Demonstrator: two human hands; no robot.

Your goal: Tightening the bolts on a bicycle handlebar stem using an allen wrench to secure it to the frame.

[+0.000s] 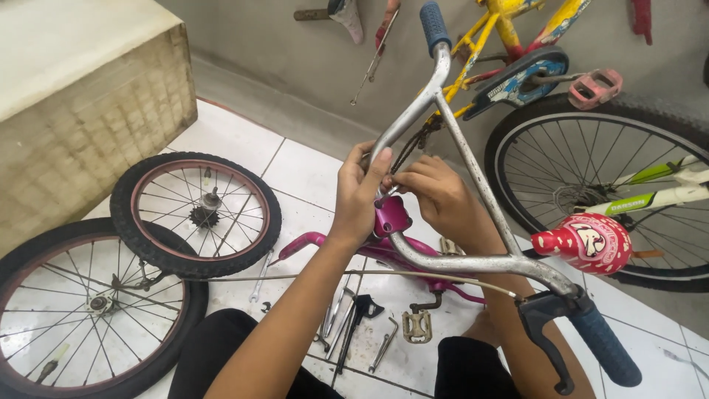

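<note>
Center of frame: silver handlebar (473,185) of a small pink bike frame (384,247), bars w/ a crossbar running diagonally from upper center down to lower right. Left hand (358,196) wraps the bar just above the pink stem clamp (391,216), fingers curled shut round the tube, thumb up along it. Right hand (439,193) sits just beside it on the other side of the bar, fingers pinched narrow on smth small & metallic at the clamp; can't tell what it is, mostly hidden by the fingers. Blue grip (434,26) caps the upper bar end at top center; second blue grip (605,346) plus black brake lever (543,325) at lower right. Red-and-white bell or horn (587,242) is mounted on the bar at right. Thin brake cable (332,275) runs from the lever leftward across the lower middle. Lower left: two loose spoked wheels, the smaller wheel (196,214) overlapping the larger wheel (85,310), both flat on the white tiled floor (303,174). Bottom center on the tiles, btwn the person's knees: wrenches (336,314) and a loose pedal (416,326). Right side: big wheel (591,185) of a white-green bike. Upper right: yellow bike frame (509,29) against the grey wall, pink pedal (594,87) near it. Upper left: worn beige block or counter (81,111).
</note>
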